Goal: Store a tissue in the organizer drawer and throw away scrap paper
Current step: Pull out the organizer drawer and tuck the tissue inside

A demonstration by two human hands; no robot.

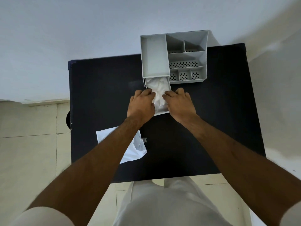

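Observation:
A grey desk organizer [187,56] stands at the far edge of the black table [105,95]. Its drawer [161,113] is pulled out toward me, and a crumpled white tissue [157,90] lies inside it. My left hand [141,103] and my right hand [178,102] flank the drawer, and the fingertips of both press on the tissue. A white sheet of scrap paper [136,149] lies on the table near my left forearm, partly hidden by it.
The organizer's top holds a long tray [154,54] and several small perforated compartments [184,75]. A pale wall rises behind the table. Tiled floor [32,152] shows to the left and below, and my light trousers fill the bottom.

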